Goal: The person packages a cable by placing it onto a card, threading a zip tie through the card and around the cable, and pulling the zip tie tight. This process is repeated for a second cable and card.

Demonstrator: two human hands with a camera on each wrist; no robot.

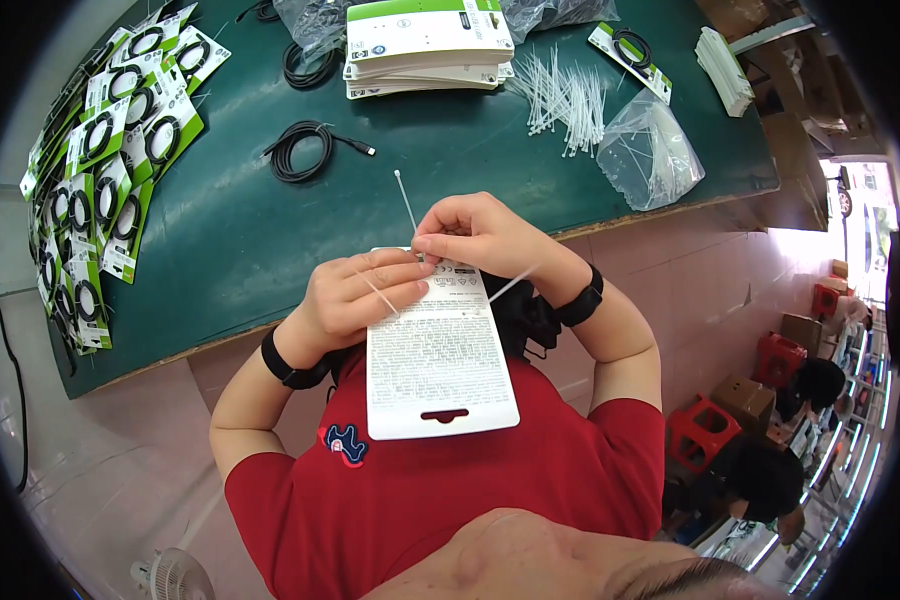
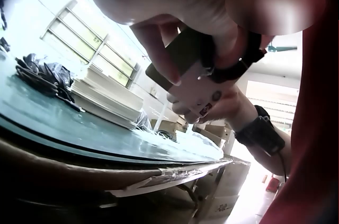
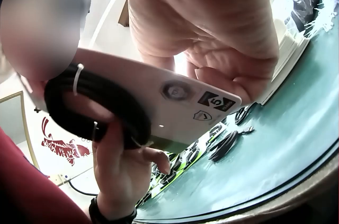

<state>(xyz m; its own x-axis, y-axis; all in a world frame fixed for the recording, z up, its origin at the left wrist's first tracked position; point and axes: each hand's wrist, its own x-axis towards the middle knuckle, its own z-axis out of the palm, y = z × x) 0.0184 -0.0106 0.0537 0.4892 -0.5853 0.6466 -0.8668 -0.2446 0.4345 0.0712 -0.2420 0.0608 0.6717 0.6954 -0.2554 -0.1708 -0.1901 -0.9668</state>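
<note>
A white printed card (image 1: 440, 360) with a hanging slot is held near the chest, its text side up in the head view. The left hand (image 1: 365, 290) grips its left edge, fingers on the text side and others beneath. At the top edge the right hand (image 1: 485, 235) pinches with thumb and index finger by a white zip tie (image 1: 406, 198) that stands up from the card. More white tie ends stick out at both sides. Under the card, a coiled black cable (image 3: 127, 112) lies against the other face, with the left hand's fingers (image 3: 114, 155) on it in the right wrist view.
On the green table (image 1: 220, 250) lie carded cables (image 1: 100, 190) at left, a loose coiled cable (image 1: 305, 152), a card stack (image 1: 425, 45), loose white ties (image 1: 565, 100) and a plastic bag (image 1: 655, 150). The table's front edge runs just beyond the hands.
</note>
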